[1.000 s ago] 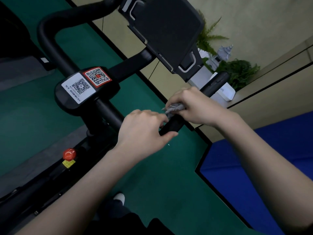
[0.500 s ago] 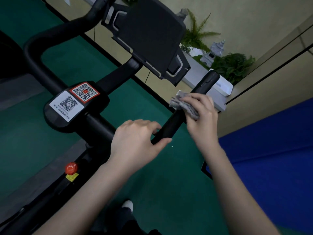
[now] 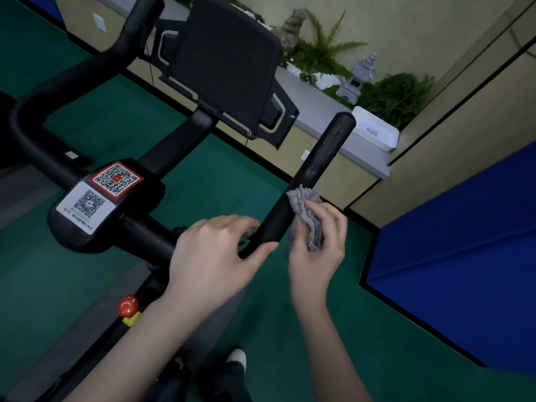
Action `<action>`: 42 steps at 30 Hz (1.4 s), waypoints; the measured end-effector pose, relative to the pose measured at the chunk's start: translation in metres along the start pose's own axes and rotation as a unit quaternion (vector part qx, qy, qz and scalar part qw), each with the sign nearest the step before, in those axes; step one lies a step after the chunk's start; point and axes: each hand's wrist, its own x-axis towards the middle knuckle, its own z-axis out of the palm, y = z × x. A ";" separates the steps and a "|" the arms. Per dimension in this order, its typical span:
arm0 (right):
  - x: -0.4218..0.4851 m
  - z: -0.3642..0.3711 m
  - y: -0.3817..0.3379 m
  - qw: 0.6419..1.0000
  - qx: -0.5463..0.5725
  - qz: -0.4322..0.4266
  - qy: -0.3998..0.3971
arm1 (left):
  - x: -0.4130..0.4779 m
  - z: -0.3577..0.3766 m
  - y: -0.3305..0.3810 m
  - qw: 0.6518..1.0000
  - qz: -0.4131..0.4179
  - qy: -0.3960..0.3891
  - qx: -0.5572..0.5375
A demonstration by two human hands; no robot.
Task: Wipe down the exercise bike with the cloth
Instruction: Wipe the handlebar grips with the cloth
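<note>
Right now your left hand [image 3: 214,256] wraps the lower stretch of the right handlebar [image 3: 316,169] of the exercise bike [image 3: 107,210], fingers curled over the top and thumb tucked beneath it. Your right hand [image 3: 317,256] has the grey cloth [image 3: 307,219] bunched in its fingers, which are half curled round it, and presses it to the bar's right side, just above your left hand. Watch the hold — the cloth is wadded, and only its upper edge seems to meet the bar, so a quick stroke could skim past the surface or let the wad slip out and fall to the green floor [image 3: 203,175]. The stretch under your left hand is also likely to be missed unless that hand shifts, and a stroke further down would bump into it. Compared with half a second ago, the cloth has come down the bar — it sat higher then, draped over the top, and now it lies on the side, close to your left thumb, whose hold is unchanged
</note>
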 end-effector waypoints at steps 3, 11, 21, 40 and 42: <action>0.014 0.011 0.000 0.997 0.015 0.056 0.056 | 0.001 0.000 0.001 1.000 -0.003 -0.001 0.001; -0.010 0.017 -0.004 0.950 0.175 0.248 0.078 | 0.007 -0.002 0.005 1.000 0.003 -0.021 -0.014; -0.010 0.012 -0.006 0.788 0.398 0.469 0.015 | 0.024 0.016 0.017 0.997 -0.004 -0.045 -0.064; 0.007 0.003 0.009 0.808 0.372 0.457 -0.023 | 0.035 0.016 0.023 0.994 -0.030 -0.042 -0.097; 0.007 0.006 0.010 0.849 0.338 0.406 0.013 | 0.042 0.019 0.028 0.994 -0.035 -0.038 -0.095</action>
